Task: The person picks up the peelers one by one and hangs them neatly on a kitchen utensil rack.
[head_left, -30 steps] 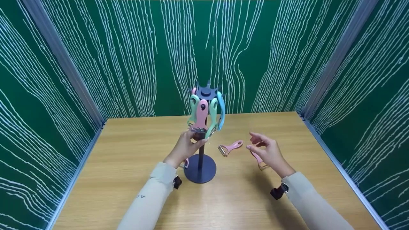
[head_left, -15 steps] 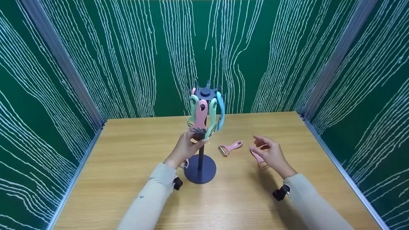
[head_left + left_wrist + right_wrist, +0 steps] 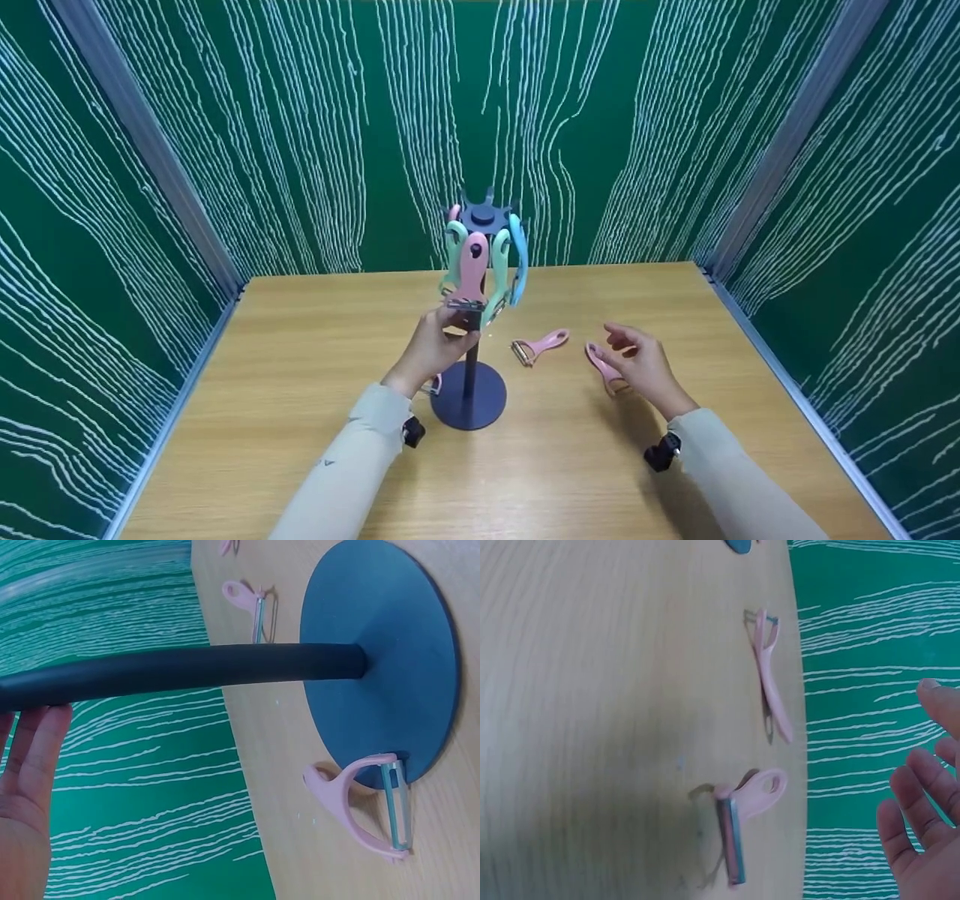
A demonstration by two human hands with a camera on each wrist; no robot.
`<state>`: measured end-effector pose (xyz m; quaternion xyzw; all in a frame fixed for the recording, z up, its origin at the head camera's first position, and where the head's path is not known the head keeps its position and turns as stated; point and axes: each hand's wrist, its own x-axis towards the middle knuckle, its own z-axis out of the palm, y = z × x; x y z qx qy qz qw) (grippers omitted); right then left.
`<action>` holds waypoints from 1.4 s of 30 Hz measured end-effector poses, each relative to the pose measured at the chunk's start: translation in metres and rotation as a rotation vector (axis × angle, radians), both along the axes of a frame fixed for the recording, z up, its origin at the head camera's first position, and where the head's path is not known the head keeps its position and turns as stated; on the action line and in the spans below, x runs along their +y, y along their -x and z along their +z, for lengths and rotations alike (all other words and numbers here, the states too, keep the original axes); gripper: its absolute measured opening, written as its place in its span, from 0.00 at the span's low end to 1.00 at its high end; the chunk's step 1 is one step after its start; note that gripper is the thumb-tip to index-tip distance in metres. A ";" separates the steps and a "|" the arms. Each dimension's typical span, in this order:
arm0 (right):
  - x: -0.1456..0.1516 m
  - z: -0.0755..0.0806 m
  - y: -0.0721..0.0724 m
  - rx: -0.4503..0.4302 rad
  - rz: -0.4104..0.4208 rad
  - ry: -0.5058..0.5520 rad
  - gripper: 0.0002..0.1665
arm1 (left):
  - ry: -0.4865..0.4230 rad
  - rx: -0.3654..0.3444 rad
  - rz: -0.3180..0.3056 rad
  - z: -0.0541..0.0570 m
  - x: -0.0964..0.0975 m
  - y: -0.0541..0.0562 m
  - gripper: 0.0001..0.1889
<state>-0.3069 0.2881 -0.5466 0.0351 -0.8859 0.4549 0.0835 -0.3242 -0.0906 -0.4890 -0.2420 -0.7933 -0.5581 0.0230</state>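
Note:
A dark stand [image 3: 487, 405] with a round base and pronged top bears several peelers: a pink peeler [image 3: 472, 266] in front, a green peeler [image 3: 501, 262] beside it, a blue peeler [image 3: 521, 262] at the right. My left hand [image 3: 431, 349] holds the stand's pole [image 3: 187, 669] just under the hanging peelers; only some fingers [image 3: 37, 754] show in the left wrist view. Over the table, my right hand [image 3: 646, 371] hovers with loosely bent fingers and holds nothing. Below it lies a pink peeler [image 3: 598, 360], partly hidden by the hand in the head view.
Another pink peeler [image 3: 553, 340] lies on the wooden table [image 3: 300, 330] between the stand and my right hand. A third pink peeler [image 3: 341, 799] touches the stand's base, mostly covered in the head view. Green walls [image 3: 600, 150] with pale lines enclose the table.
My right hand has shifted slightly right and towards me, so more of the pink peeler below it shows. My left hand has stayed at the pole.

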 end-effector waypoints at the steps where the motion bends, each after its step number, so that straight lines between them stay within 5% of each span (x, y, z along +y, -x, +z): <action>1: 0.001 -0.001 0.000 -0.016 -0.002 -0.001 0.35 | -0.002 -0.002 0.002 0.000 0.000 0.000 0.26; 9: 0.009 -0.015 0.005 -0.161 -0.009 0.011 0.36 | 0.029 -0.046 0.029 0.001 0.000 -0.002 0.23; 20: 0.014 -0.036 0.022 -0.213 -0.031 0.027 0.35 | 0.053 -0.027 0.019 0.002 0.003 -0.001 0.21; 42: 0.013 -0.066 0.034 -0.166 -0.045 -0.069 0.33 | 0.068 -0.059 0.014 0.002 0.002 -0.001 0.22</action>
